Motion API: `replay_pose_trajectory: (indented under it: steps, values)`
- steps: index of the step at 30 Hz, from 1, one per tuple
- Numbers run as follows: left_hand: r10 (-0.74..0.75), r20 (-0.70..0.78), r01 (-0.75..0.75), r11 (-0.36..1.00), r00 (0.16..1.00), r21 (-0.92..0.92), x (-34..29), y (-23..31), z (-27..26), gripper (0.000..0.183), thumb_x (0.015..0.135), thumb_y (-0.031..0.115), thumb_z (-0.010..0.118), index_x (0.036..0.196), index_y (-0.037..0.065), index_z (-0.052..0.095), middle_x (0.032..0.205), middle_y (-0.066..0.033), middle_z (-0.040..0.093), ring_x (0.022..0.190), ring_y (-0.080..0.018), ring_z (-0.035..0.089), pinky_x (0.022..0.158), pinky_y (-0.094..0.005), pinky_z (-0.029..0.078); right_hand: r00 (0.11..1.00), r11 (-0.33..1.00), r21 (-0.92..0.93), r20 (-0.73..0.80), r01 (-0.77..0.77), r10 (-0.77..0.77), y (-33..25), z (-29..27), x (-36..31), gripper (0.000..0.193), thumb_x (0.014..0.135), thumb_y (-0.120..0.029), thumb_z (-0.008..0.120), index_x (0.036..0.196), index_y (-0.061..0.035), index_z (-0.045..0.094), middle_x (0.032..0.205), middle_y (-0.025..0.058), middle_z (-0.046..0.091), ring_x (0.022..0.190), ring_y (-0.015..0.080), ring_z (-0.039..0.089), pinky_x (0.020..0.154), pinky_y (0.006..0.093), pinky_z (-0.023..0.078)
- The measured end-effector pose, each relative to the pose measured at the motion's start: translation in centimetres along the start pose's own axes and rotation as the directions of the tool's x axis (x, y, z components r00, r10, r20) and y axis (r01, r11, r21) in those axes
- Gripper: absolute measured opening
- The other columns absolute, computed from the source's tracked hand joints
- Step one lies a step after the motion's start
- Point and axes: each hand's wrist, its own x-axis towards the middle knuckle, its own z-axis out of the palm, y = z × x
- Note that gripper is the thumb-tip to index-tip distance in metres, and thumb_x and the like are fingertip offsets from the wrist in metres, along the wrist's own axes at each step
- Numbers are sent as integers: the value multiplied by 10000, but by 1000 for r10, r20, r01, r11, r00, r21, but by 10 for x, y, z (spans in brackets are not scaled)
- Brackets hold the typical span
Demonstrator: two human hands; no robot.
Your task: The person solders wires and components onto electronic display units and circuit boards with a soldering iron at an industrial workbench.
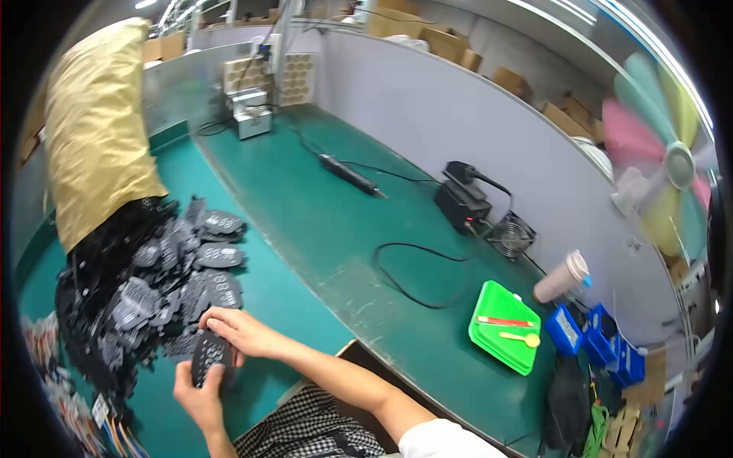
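A dark, rounded plastic display panel with digit-shaped markings (209,356) is held between both hands above the green table. My left hand (200,395) grips its near end, thumb on the face. My right hand (240,333) closes on the far end, with the fingers partly hidden behind the panel. Just beyond them lies a heap of similar grey and black panels (166,278). The heap spills from the mouth of a large yellow sack (103,130) at the far left.
A black electric screwdriver (350,175) lies on the green table (336,221), with a black power unit (463,200) and small fan (511,235) farther right. A green tray (500,353), tumbler (561,276) and blue bins (599,336) stand right. Bundled wires (76,397) sit near left.
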Motion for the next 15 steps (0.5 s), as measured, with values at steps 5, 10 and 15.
replay_pose_trajectory:
  steps: [5,10,15]
  values:
    - [-54,-35,49,990,998,-132,13,-22,-23,239,893,142,532,695,41,446,638,58,397,593,-34,339,505,-207,294,586,933,6,-780,360,-221,-40,-143,-49,390,842,-176,554,1165,-5,416,849,121,622,674,170,632,531,254,473]
    - [-79,-103,62,985,992,-164,12,-43,-57,234,927,158,468,744,11,474,677,55,395,643,-36,344,564,-203,307,-167,708,-175,-983,684,-81,-7,-330,-107,298,699,14,585,982,8,490,719,83,566,572,171,589,449,259,432]
    - [-64,-2,64,998,998,25,8,-4,-37,184,763,106,616,879,-22,552,758,-37,560,715,-108,506,667,-252,428,412,637,147,-864,756,-290,39,-514,-293,163,840,-69,485,838,76,559,761,134,557,639,180,535,544,268,456]
